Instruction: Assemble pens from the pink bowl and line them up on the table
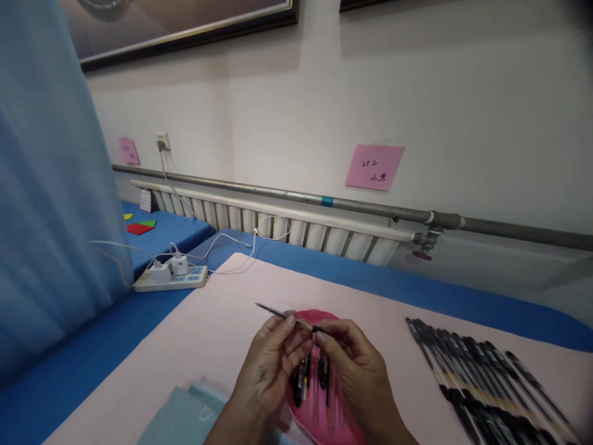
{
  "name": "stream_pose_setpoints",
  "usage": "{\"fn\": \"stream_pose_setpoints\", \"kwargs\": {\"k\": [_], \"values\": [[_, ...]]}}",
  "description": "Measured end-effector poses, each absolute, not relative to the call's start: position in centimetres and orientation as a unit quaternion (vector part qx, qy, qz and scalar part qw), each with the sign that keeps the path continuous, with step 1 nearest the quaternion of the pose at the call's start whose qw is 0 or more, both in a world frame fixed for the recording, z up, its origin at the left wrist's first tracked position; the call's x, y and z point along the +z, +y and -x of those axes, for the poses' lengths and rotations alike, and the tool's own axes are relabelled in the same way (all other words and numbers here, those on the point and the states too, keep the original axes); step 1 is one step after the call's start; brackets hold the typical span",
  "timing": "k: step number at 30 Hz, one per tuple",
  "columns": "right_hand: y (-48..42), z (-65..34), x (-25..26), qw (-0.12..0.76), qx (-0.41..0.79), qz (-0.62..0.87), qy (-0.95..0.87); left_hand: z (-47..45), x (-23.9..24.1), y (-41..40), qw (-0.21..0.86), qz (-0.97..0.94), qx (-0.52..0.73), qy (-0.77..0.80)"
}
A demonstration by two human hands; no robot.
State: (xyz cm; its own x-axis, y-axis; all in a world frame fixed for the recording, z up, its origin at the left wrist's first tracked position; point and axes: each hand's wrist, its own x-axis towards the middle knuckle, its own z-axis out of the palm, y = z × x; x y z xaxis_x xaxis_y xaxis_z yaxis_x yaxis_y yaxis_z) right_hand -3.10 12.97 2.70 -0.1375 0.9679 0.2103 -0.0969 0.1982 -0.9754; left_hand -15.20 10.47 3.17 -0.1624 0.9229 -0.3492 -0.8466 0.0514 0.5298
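My left hand (273,368) pinches a slim pen (271,310) without a cap, its pointed tip slanting up to the left. Closed at the pen's other end, my right hand (359,368) grips a small black pen part (317,329). Whether this part is joined to the pen or only touches it, I cannot tell. Both hands are over a pink plate (319,313). In the plate lie black pen caps (323,372), clear barrels (315,398) and thin dark refills with orange ends (328,395), partly hidden by my hands.
At the right, many black pens (467,358) lie in rows on the pink sheet (185,346). A teal cloth (178,414) is beside my left forearm. A power strip (197,278) with white cables stands at the left, near a blue curtain (50,185). A radiator (296,232) lines the wall.
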Motion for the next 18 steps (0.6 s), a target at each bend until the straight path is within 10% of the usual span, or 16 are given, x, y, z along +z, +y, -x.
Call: {"fn": "stream_pose_setpoints", "kwargs": {"k": [18], "values": [[13.3, 2.4, 1.6, 0.515, 0.356, 0.349, -0.697, 14.8, 2.8, 10.5, 0.636, -0.067, 0.696, 0.325]]}}
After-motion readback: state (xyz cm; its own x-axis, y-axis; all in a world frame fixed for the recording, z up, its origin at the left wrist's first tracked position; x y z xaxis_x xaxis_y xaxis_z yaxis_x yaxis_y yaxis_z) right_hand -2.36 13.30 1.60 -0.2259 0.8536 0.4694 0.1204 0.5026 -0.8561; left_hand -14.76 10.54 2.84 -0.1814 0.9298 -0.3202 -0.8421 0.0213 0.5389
